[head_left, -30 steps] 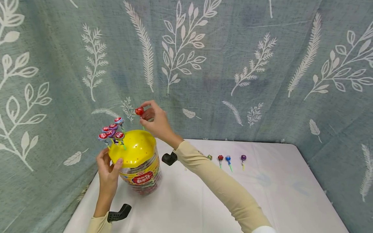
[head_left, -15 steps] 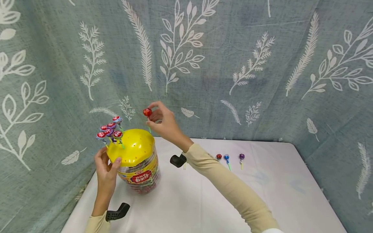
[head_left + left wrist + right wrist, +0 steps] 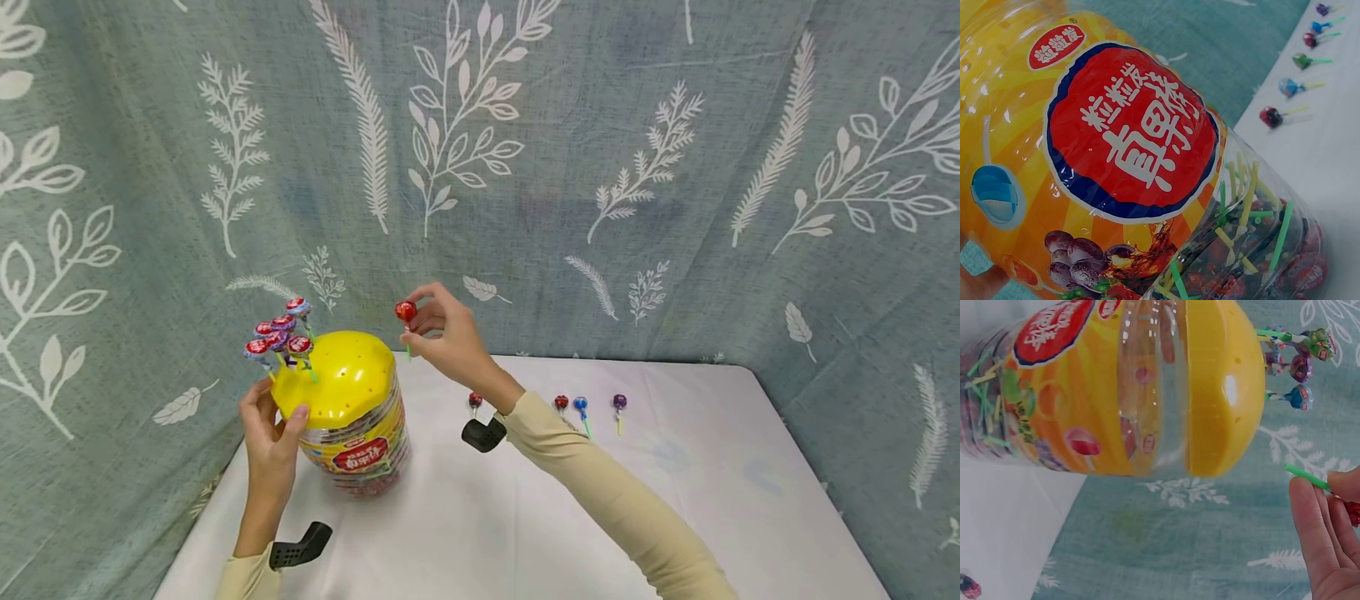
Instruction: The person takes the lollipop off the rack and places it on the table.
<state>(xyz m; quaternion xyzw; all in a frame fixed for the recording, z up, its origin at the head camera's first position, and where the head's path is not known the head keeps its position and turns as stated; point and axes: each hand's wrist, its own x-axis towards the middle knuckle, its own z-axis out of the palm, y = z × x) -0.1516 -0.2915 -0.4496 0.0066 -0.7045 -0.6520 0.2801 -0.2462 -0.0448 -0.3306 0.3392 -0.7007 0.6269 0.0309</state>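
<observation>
My left hand (image 3: pixel 272 450) grips the side of the yellow domed lid (image 3: pixel 348 379), its thumb on the lid's front edge. Below that lid stands a large clear jar (image 3: pixel 363 483) with a printed label (image 3: pixel 1132 134); lollipops with green and yellow sticks show inside. Several wrapped lollipops (image 3: pixel 277 340) stand upright in the lid's left part, and small holes dot the rest. Just right of the jar's top, my right hand (image 3: pixel 453 342) pinches a red lollipop (image 3: pixel 406 311) in the air. Its green stick (image 3: pixel 1307 476) points downward in the head view.
On the white table (image 3: pixel 465 517), loose lollipops lie right of the jar: a red one (image 3: pixel 476 400), another red one (image 3: pixel 561 402), a blue one (image 3: pixel 581 403) and a purple one (image 3: pixel 619 402). A leaf-patterned curtain (image 3: pixel 480 167) hangs behind and along both sides.
From above the lid, my right hand has moved right and slightly down with the red lollipop. My left hand keeps its grip on the lid. A red lollipop beneath the right wrist has come into view.
</observation>
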